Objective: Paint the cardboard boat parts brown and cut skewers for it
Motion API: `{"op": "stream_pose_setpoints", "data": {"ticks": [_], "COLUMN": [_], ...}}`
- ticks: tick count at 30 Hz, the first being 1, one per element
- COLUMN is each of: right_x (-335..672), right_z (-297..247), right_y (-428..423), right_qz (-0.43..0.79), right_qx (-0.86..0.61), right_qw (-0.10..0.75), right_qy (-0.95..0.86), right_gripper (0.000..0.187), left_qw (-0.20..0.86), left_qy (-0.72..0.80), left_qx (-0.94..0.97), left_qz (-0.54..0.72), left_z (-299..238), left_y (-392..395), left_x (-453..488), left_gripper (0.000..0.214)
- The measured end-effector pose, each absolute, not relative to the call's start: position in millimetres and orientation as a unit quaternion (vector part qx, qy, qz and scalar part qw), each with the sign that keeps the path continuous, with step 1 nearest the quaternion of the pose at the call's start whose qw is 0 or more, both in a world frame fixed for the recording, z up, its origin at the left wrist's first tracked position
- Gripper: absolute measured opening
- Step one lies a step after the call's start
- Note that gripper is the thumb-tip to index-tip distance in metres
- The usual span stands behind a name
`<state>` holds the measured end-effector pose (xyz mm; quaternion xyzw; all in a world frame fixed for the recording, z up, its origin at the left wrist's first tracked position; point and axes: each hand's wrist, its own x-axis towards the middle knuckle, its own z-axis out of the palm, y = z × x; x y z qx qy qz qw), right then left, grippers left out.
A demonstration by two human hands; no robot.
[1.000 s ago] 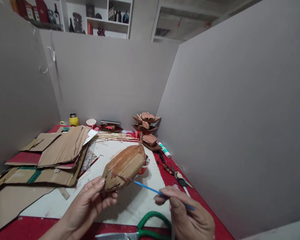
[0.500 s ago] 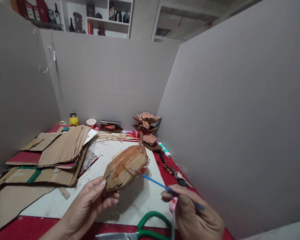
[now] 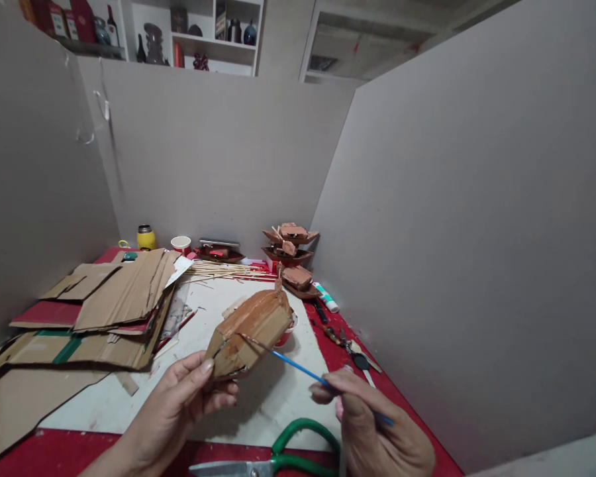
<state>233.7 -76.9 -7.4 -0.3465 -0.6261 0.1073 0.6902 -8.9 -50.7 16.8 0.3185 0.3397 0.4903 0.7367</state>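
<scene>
My left hand [image 3: 179,404] grips a cardboard model boat [image 3: 251,334] by its near end, thumb on top and fingers beneath. Its hull side faces me, partly coated in brown paint, with bare tan cardboard along the lower right and near end. In my right hand [image 3: 377,417] is a thin blue paintbrush [image 3: 302,368], pinched between thumb and fingers. The brush's tip rests on the hull near its middle left. Behind the boat a paint cup [image 3: 287,336] is mostly hidden. Green-handled scissors [image 3: 298,457] lie at the table's front edge, beside my right hand.
Cardboard sheets [image 3: 124,291] are piled on the left. Several thin wooden sticks [image 3: 223,271] lie at the back. Brown model boats [image 3: 298,278] stand at the back right, near a white-and-green tube [image 3: 326,297]. Grey partitions [image 3: 457,218] enclose the table.
My right hand has shifted left and slightly down, and the brush tip has slid leftward along the hull. My left hand and the boat have hardly moved.
</scene>
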Motion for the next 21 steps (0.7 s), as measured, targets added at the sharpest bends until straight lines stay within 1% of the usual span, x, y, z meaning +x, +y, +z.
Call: {"op": "stream_pose_setpoints", "data": {"ticks": [3,8,12,15,19,21], "right_x": [232.4,229.0,238.4,244.0,245.9,247.8], "right_z": [-6.6,-4.5,-11.4,-14.5,-11.8,-9.9], "right_y": [-76.5,-76.0,-73.3,-72.8,-73.1,-71.2], "right_qz": [0.121,0.117,0.088,0.06,0.062,0.045], "right_qx": [-0.344,-0.272,-0.346,-0.405,-0.374,-0.388], "right_qw": [0.683,0.647,0.679,0.692,0.669,0.661], "right_qy": [-0.633,-0.703,-0.642,-0.595,-0.639,-0.641], "right_gripper": [0.022,0.025,0.02,0.018,0.018,0.017], "left_qw": [0.734,0.731,0.728,0.732,0.743,0.749], "left_qy": [0.339,0.331,0.336,0.334,0.328,0.323], "left_qx": [0.328,0.351,0.35,0.333,0.3,0.293], "left_qz": [0.488,0.483,0.484,0.492,0.5,0.499], "left_z": [15.9,16.7,15.0,11.1,8.4,9.8], "left_y": [-49.8,-50.5,-51.5,-50.5,-48.1,-47.5], "left_x": [-8.8,-9.0,-8.6,-8.7,-9.9,-10.3], "left_gripper": [0.035,0.034,0.036,0.034,0.029,0.029]}}
